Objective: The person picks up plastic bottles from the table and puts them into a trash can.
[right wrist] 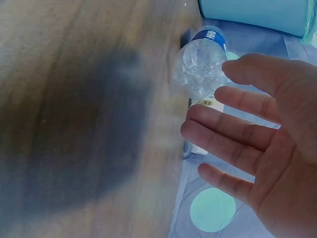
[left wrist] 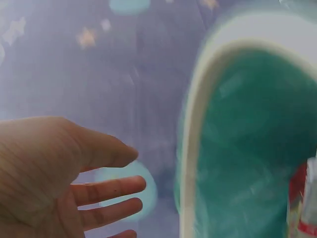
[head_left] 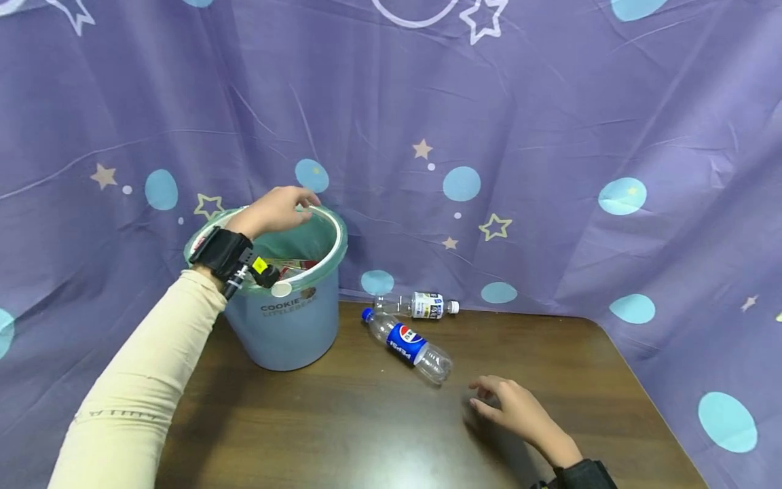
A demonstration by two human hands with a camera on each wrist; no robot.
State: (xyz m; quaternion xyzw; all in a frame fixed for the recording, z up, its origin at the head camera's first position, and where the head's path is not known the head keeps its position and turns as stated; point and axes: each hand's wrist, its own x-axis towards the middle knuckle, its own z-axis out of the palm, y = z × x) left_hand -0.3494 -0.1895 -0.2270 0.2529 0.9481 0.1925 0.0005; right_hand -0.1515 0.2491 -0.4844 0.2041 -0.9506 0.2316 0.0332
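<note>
My left hand (head_left: 282,209) hovers over the far rim of a light blue bin (head_left: 293,319) with a green liner; its fingers (left wrist: 111,191) are spread and hold nothing. Red and white litter lies inside the bin (left wrist: 257,163). My right hand (head_left: 510,406) floats low over the wooden table (head_left: 342,435), fingers (right wrist: 233,129) straight and empty, just right of an empty Pepsi bottle (head_left: 406,344) that lies on its side. The same Pepsi bottle (right wrist: 203,62) points its base at my palm. A smaller clear bottle (head_left: 418,305) with a white label lies behind it.
A purple cloth (head_left: 550,170) with stars and blue dots hangs behind and drapes around the table's right edge. The bin stands at the table's back left corner. Bare wood stretches across the front of the table.
</note>
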